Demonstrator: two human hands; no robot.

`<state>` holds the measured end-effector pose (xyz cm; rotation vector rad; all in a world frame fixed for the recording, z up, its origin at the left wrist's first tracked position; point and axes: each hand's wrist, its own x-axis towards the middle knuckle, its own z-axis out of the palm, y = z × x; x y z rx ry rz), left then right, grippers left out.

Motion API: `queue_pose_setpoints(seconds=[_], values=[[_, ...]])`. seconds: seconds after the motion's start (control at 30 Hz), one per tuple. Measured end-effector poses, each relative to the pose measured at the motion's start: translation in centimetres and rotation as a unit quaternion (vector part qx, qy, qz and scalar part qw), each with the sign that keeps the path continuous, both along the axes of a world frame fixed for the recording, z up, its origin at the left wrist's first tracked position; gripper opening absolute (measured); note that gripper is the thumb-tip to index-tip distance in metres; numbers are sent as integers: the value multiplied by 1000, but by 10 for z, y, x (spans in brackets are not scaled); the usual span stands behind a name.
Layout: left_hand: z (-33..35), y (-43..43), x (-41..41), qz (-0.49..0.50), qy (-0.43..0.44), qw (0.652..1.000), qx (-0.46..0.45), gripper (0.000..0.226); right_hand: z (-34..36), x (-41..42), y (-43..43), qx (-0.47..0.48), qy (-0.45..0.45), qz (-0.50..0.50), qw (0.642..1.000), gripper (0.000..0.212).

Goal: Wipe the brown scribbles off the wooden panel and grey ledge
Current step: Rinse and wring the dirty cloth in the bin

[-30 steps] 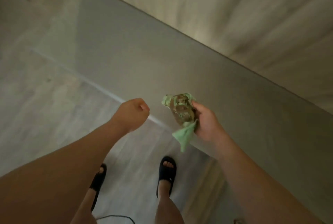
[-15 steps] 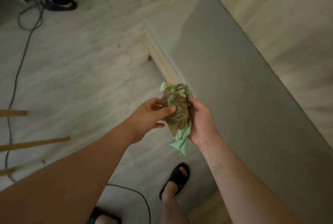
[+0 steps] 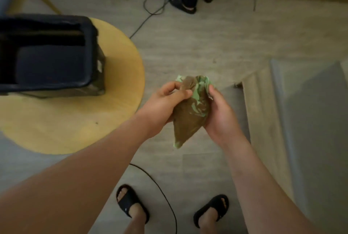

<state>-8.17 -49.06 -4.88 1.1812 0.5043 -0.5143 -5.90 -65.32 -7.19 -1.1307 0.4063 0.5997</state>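
Green cloth (image 3: 190, 118), heavily brown-stained: held above the floor, just left of the grey ledge (image 3: 308, 120). Left hand (image 3: 165, 100) pinches its top; right hand (image 3: 220, 115) curls round its side. Black open-topped case (image 3: 49, 53) on round yellow table (image 3: 116, 113): interior dark, contents indiscernible.

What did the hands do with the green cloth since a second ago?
The left hand, an empty fist a second ago, came across and took hold of the brown-stained green cloth; both hands grip it. The head turned away from the grey ledge, bringing a round yellow table into view. The right hand kept its hold on the cloth.
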Motion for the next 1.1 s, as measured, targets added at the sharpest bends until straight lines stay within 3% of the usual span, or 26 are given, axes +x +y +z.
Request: queue_pose_setpoints(seconds=[0.13,0.33,0.47,0.6,0.73,0.9,1.0,1.1], values=[[30,99,2,57,-8,998,-30,43,27,14,98,-8,-58,28,998,47],[57,244,-30,104,-37,994,11,57,61,22,234,-25,-51,39,998,46],[60,315,-39,179,-5,975,129,35,84,29,310,29,-68,88,993,35],[52,372,-40,241,28,931,273,22,85,50,368,28,-92,152,984,33],[37,404,-38,372,65,884,277,27,62,72,403,-26,-127,214,968,34],[14,426,-13,453,151,850,223,29,33,92,420,-184,-211,307,910,41],[6,428,0,483,184,839,173,29,25,100,426,-262,-262,303,878,28],[1,428,7,402,191,867,223,20,18,113,430,-347,-293,409,791,14]])
